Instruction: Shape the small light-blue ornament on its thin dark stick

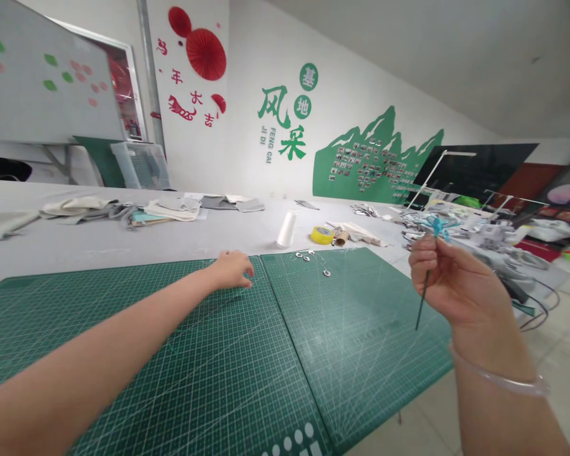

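My right hand (449,278) is raised above the right edge of the table, fingers closed on a thin dark green stem (422,304) topped by a small blue flower-like piece (437,226). My left hand (232,269) reaches far forward and rests palm down on the green cutting mat (180,361), fingers curled near the seam between the two mats; whether it pinches anything is unclear. Several small metal rings (308,256) lie on the right mat (361,329) just beyond the left hand.
A white thread cone (287,228), a yellow tape roll (322,235) and a cardboard tube (342,238) stand beyond the mats. Folded fabric pieces (171,209) lie at the back left. A sewing machine and clutter (494,244) fill the right side.
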`<act>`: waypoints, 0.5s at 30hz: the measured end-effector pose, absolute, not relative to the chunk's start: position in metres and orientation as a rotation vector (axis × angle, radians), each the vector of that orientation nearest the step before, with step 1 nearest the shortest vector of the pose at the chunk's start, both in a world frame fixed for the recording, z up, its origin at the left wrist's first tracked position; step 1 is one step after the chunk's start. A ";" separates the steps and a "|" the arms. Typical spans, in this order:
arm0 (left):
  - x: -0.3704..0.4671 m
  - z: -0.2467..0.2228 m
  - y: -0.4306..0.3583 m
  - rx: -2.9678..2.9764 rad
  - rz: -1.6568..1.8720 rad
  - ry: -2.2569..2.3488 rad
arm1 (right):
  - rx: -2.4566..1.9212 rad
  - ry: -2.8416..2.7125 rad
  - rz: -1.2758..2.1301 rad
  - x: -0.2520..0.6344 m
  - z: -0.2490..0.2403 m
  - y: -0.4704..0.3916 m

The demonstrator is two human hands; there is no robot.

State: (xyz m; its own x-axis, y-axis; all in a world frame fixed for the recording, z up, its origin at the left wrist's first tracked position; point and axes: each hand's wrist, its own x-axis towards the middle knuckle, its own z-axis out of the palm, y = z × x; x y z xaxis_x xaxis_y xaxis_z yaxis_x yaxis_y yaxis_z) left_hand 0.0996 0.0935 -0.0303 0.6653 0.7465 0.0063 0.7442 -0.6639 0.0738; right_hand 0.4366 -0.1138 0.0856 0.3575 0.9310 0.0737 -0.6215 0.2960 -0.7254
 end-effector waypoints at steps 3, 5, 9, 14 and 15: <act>0.140 -0.050 0.089 2.805 0.031 1.289 | -0.692 -0.541 1.076 0.440 0.083 -0.117; 0.153 -0.058 0.088 2.793 0.016 1.339 | -0.708 -0.535 1.072 0.440 0.081 -0.116; 0.149 -0.064 0.095 2.744 0.039 1.429 | -0.714 -0.511 1.111 0.433 0.077 -0.108; 0.066 -0.038 0.116 2.566 0.173 1.620 | -0.734 -0.494 1.123 0.424 0.073 -0.098; 0.040 -0.028 0.117 2.517 0.220 1.655 | -0.738 -0.496 1.123 0.423 0.072 -0.097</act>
State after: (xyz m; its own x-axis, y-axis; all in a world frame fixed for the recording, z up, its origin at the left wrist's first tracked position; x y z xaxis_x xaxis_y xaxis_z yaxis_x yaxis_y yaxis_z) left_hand 0.0399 0.1169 -0.0275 0.3912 0.9187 0.0546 0.9011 -0.3944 0.1800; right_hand 0.4227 -0.0966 0.0723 0.3672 0.9301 -0.0052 -0.6229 0.2417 -0.7441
